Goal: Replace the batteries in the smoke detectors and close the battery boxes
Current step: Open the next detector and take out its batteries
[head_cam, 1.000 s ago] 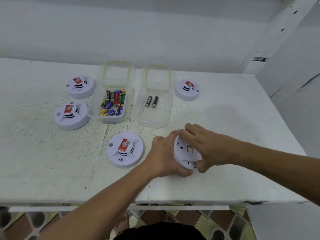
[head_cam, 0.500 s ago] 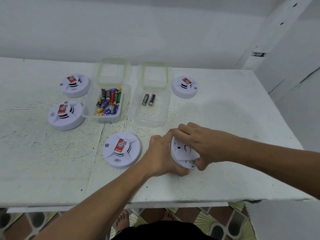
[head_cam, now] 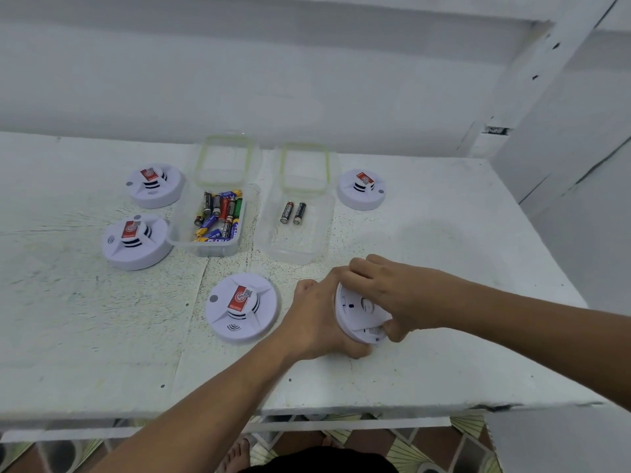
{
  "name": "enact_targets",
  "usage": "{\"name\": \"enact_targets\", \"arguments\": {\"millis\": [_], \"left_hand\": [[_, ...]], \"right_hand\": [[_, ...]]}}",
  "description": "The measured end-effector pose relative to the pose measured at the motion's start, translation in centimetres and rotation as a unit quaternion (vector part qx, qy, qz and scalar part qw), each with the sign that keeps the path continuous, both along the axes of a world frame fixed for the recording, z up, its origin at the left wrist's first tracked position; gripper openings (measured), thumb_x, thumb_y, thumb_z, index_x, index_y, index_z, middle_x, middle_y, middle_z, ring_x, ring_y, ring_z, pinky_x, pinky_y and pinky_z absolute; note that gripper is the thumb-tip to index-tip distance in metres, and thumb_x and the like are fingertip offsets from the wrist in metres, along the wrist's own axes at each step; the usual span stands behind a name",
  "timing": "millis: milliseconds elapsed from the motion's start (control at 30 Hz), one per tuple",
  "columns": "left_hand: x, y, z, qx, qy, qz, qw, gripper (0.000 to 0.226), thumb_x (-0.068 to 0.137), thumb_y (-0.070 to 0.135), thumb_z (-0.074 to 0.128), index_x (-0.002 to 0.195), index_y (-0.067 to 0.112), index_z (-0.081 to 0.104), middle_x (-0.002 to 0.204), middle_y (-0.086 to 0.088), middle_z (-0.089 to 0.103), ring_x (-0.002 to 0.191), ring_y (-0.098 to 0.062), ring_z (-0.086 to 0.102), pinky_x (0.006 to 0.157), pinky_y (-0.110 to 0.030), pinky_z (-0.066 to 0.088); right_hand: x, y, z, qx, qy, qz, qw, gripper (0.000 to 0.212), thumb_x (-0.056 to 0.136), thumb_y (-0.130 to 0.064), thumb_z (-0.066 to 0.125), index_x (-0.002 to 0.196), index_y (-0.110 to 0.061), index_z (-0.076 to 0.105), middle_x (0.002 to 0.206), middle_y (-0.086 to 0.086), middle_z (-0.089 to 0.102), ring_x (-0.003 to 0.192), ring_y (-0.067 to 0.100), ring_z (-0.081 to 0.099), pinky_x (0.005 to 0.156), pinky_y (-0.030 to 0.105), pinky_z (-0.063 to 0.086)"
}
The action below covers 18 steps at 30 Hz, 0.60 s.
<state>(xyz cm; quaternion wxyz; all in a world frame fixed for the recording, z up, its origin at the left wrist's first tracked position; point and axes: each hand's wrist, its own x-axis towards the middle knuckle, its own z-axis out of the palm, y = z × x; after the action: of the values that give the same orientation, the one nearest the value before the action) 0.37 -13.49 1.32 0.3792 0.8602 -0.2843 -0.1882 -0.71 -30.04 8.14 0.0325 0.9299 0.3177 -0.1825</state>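
Both hands grip 1 detector [head_cam: 358, 317] tilted on edge on the table [head_cam: 444, 268]: left hand [head_cam: 317, 319] cups its left side, right hand [head_cam: 392, 298] curls over its back.

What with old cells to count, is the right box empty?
No, two batteries lie side by side in the right box.

A blue battery [head_cam: 217, 239] in the left box [head_cam: 178, 235] reads "PLCELL". Two black batteries [head_cam: 286, 212] in the right box [head_cam: 319, 233] read "EVEREADY".
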Motion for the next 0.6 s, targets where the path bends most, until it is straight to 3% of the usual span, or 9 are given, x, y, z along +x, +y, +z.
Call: {"name": "enact_targets", "arguments": {"millis": [67,167,267,467,600], "left_hand": [[-0.1,0.1,-0.1,-0.007,0.003,0.006,1.000,0.081,0.051,0.045,0.081,0.117,0.036,0.035,0.106,0.030,0.043,0.097,0.013,0.044,0.096,-0.024,0.025],[-0.1,0.0,0.3,-0.002,-0.005,-0.003,1.000,0.091,0.051,0.046,0.080,0.129,0.033,0.035,0.119,0.022,0.044,0.099,0.004,0.048,0.103,-0.030,0.026],[-0.2,0.0,0.5,-0.008,-0.010,-0.003,1.000,0.095,0.050,0.048,0.080,0.131,0.033,0.034,0.122,0.023,0.044,0.103,0.002,0.050,0.103,-0.031,0.027],[-0.3,-0.1,0.2,-0.022,-0.011,0.014,1.000,0.085,0.047,0.052,0.078,0.120,0.035,0.038,0.107,0.029,0.048,0.096,0.005,0.051,0.099,-0.033,0.032],[-0.3,-0.2,0.0,-0.027,-0.024,0.018,0.999,0.083,0.047,0.054,0.077,0.120,0.036,0.040,0.110,0.023,0.052,0.097,0.002,0.054,0.098,-0.037,0.036]], "right_hand": [[-0.1,-0.4,0.3,0.047,0.034,-0.054,0.997,0.073,0.072,-0.025,0.075,0.131,-0.022,0.032,0.117,-0.005,0.038,0.099,0.012,0.036,0.077,0.026,0.040],[-0.3,-1.2,0.7,0.153,0.091,-0.150,0.973,0.056,0.076,-0.032,0.075,0.120,-0.026,0.042,0.112,-0.011,0.043,0.101,0.006,0.041,0.082,0.025,0.043],[-0.4,-1.4,0.2,0.215,0.110,-0.191,0.952,0.052,0.074,-0.034,0.076,0.116,-0.028,0.046,0.108,-0.011,0.044,0.103,0.007,0.041,0.084,0.025,0.044],[0.0,-0.8,-0.3,0.181,0.102,-0.177,0.962,0.046,0.072,-0.031,0.076,0.100,-0.025,0.040,0.098,-0.008,0.037,0.095,0.010,0.032,0.081,0.029,0.040],[0.0,-0.9,-0.2,0.191,0.113,-0.172,0.960,0.045,0.074,-0.027,0.075,0.094,-0.024,0.035,0.097,-0.007,0.036,0.089,0.009,0.031,0.077,0.028,0.038]]}}
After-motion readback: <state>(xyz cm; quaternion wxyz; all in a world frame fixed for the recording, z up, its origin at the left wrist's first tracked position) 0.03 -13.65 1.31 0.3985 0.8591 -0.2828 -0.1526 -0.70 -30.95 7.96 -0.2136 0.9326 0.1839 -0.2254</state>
